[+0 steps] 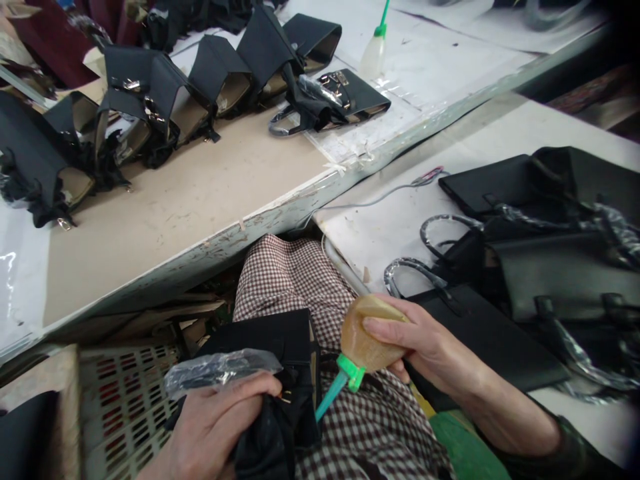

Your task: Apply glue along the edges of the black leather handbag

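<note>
On my lap, over a checked apron (295,273), lies a black handbag (270,330) with a plastic-wrapped handle (220,370). My left hand (215,420) is closed around the bag's dark fabric near a small metal fitting. A squeeze bottle of amber glue-like liquid (367,333) is gripped in my right hand (430,340), tilted downward. Its green nozzle points at the bag's right edge; whether the tip touches is hard to tell.
Several unfinished black bags (220,73) line the worktable (190,200) at left. Finished-looking black handbags (555,273) pile up on the right table (360,233). Another squeeze bottle (373,53) stands at the back. A plastic crate (125,400) sits low at left.
</note>
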